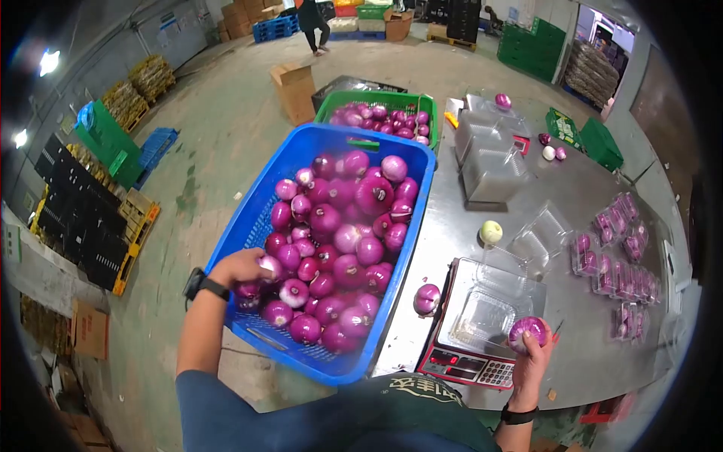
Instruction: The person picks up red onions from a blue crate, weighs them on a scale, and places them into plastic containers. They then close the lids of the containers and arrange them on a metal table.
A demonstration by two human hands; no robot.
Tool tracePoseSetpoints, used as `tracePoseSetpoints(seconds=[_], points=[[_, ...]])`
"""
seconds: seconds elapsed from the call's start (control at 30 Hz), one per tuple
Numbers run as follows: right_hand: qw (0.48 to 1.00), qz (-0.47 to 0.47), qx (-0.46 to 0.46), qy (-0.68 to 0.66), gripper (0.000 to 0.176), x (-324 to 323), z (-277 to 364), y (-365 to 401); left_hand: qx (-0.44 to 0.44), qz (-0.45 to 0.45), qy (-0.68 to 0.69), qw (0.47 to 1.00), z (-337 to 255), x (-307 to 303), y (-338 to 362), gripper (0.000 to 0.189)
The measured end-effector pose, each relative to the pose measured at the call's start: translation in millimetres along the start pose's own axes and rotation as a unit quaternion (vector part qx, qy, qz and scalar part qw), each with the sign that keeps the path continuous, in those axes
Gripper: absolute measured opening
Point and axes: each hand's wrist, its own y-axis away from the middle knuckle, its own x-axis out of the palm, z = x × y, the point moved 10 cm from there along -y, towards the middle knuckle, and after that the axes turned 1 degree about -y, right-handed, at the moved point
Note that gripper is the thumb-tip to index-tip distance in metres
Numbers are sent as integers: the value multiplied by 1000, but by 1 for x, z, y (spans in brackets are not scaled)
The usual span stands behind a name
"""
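Holds a red onion (527, 330) in the right hand (531, 358), fingers curled round it, just above the near corner of the clear box (486, 309) on the scale (463, 369). Closes the left hand (239, 267) over a second onion (269, 265) in the blue crate (248, 218). Risks, likely, nudging the loose onion (427, 298) between the hands off the counter (452, 218) edge. Might also tip the light box by dropping the red onion off-centre.
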Motion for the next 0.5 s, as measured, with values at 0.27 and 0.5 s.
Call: tracePoseSetpoints(seconds=[0.27, 0.5], points=[[995, 62, -33, 74, 65, -19, 12, -26, 295, 14, 660, 691, -139, -16, 117, 63], [919, 166, -161, 318, 66, -7, 27, -34, 261, 142, 771, 564, -277, 86, 169, 57]])
